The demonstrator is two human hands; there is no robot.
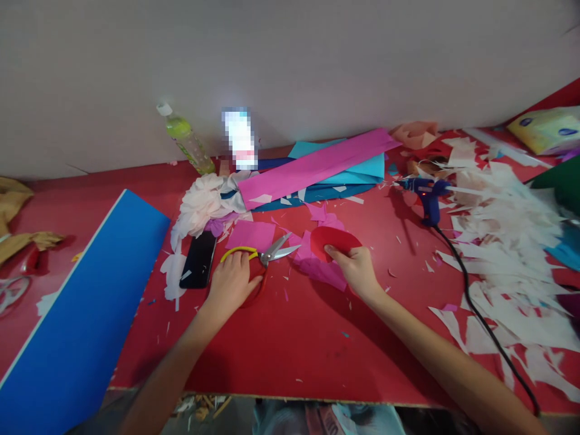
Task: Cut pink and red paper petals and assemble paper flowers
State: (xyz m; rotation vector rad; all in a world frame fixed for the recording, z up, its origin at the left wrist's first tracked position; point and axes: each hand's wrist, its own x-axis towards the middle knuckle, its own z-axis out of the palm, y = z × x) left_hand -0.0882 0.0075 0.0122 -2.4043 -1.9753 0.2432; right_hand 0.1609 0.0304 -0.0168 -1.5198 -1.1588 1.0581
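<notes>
Scraps of brown paper (18, 223) lie at the far left edge of the bench (294, 338). Just right of them a long blue board (86, 302) runs at a slant from the near left corner toward the back. Further along the back edge a green bottle (185, 139) leans against the wall. In front of it sits a bunch of white tissue paper (203, 202), and a black phone (199, 260) lies flat below that.

My left fingers (231, 263) are just right of the phone. They are bent over the yellow handles of the scissors (272, 252), which lie on the bench with the blades slightly apart and pointing right. Whether I am truly gripping them I cannot tell. A pink sheet (251, 234) lies just behind the scissors. A long pink folded paper (312, 166) rests on blue sheets (357, 172) near the back edge.

At the middle of the bench my right fingers (338, 252) pinch the near rim of a red paper disc (335, 240). The disc lies over crumpled pink tissue (317, 269).

Further right a blue glue gun (426, 193) stands on the bench, and its black cord (475, 308) trails to the near right corner. White paper scraps (498, 241) cover the right side. A yellow tissue box (548, 128) sits at the far right corner.
</notes>
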